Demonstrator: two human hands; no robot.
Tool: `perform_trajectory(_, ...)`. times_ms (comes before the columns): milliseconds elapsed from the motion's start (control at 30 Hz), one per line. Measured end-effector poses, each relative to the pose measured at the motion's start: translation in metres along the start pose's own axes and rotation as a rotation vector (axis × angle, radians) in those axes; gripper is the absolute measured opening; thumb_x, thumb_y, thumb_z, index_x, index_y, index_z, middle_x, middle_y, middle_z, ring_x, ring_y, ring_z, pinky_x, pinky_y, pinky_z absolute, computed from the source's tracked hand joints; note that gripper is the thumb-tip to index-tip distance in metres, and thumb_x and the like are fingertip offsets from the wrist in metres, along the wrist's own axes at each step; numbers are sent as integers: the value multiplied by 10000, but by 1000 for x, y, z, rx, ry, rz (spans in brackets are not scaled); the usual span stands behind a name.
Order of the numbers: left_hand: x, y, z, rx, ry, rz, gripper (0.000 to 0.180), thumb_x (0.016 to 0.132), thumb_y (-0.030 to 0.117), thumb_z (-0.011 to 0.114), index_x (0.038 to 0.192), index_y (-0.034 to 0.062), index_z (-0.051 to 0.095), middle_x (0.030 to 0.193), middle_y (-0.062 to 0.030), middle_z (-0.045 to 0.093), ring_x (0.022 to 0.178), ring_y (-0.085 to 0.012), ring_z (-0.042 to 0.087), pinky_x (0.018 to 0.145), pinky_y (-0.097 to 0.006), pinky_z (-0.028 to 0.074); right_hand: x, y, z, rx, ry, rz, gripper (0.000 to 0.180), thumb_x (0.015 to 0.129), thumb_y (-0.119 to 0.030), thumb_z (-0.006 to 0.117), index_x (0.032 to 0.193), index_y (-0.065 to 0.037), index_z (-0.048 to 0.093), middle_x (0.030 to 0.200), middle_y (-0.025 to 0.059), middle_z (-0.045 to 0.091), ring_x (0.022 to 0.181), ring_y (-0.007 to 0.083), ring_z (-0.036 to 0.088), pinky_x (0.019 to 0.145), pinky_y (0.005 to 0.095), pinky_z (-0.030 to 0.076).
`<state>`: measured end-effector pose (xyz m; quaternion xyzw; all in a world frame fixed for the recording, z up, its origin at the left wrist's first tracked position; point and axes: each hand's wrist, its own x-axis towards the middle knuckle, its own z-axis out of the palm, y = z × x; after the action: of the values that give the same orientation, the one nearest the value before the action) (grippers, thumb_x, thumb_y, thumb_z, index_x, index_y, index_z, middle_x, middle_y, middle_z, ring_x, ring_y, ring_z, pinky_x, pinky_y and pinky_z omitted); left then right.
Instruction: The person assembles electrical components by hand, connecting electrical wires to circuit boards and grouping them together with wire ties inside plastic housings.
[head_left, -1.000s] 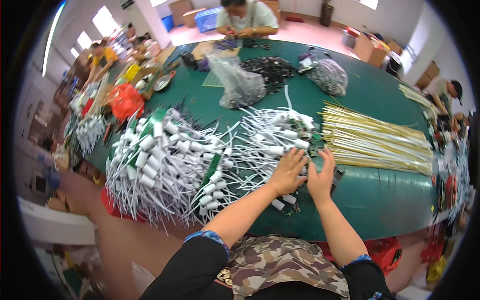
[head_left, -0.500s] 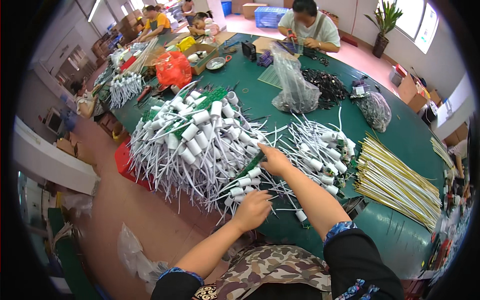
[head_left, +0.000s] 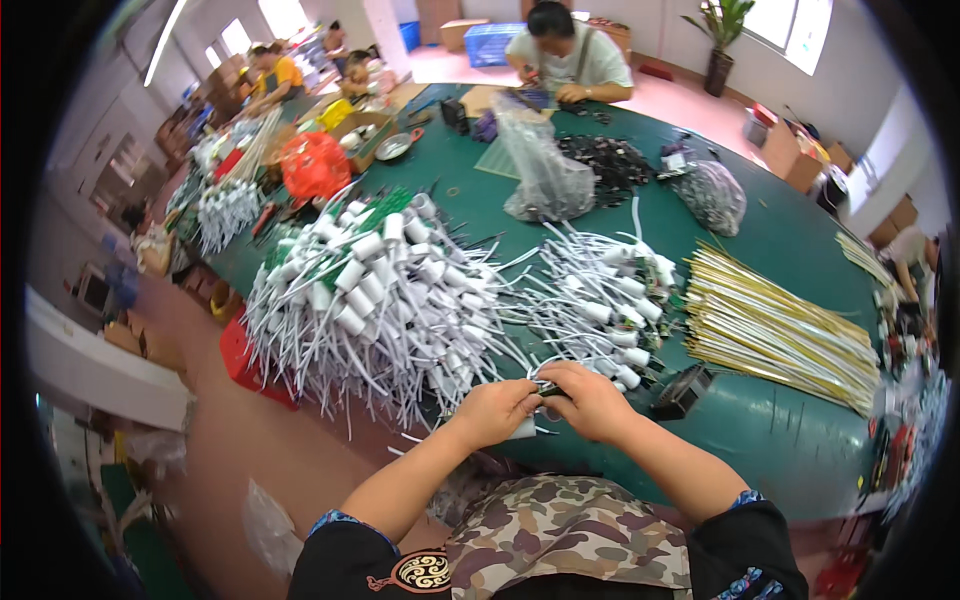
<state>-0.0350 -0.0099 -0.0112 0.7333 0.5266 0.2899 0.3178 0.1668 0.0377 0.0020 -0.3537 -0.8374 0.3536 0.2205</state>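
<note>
Both hands' grip (head_left: pixel 545 392) around white cable (head_left: pixel 527 428)

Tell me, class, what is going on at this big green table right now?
A person seated at the green table has both hands together at its near edge. The left hand and right hand pinch a small white-wired part between them. Just beyond lie two heaps of white wired sockets, and a bundle of yellow rods lies to the right. Other people work at the far side, near clear bags of dark parts.
</note>
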Motion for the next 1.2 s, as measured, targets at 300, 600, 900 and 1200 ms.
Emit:
perform_trajectory(300, 45, 14, 12, 88, -181, -77, 301, 921, 325, 586, 984, 30, 570, 884, -187, 685, 835, -394, 650, 699, -468, 499, -17, 15, -3, 27, 232, 12, 364, 822, -97, 617, 1186, -82, 607, 1016, 138, 663, 902, 337, 643, 768, 428, 520)
perform_trajectory(600, 51, 17, 21, 121, -276, -203, 385, 882, 243, 662, 1128, 0, 492, 865, -189, 675, 809, -356, 670, 721, -405, 515, -30, 30, 26, 9, 310, 122, 212, 809, -93, 591, 1018, -75, 621, 921, 137, 624, 868, 366, 624, 749, 459, 508)
perform_trajectory(900, 34, -18, 31, -487, -316, -235, 555, 873, 60, 665, 1297, -28, 318, 989, -157, 651, 863, -181, 661, 760, -289, 523, -36, 29, 31, -3, 133, 127, 213, 816, -137, 626, 1025, -115, 656, 950, 113, 622, 896, 343, 637, 750, 459, 516)
perform_trajectory(1200, 37, 10, -14, -294, 120, -121, 124, 929, 113, 625, 983, 18, 568, 892, -67, 664, 786, -131, 614, 727, -265, 488, -8, 29, 26, 295, 770, 32, 176, 813, -114, 702, 959, -58, 621, 856, 73, 620, 749, 220, 627, 662, 352, 512)
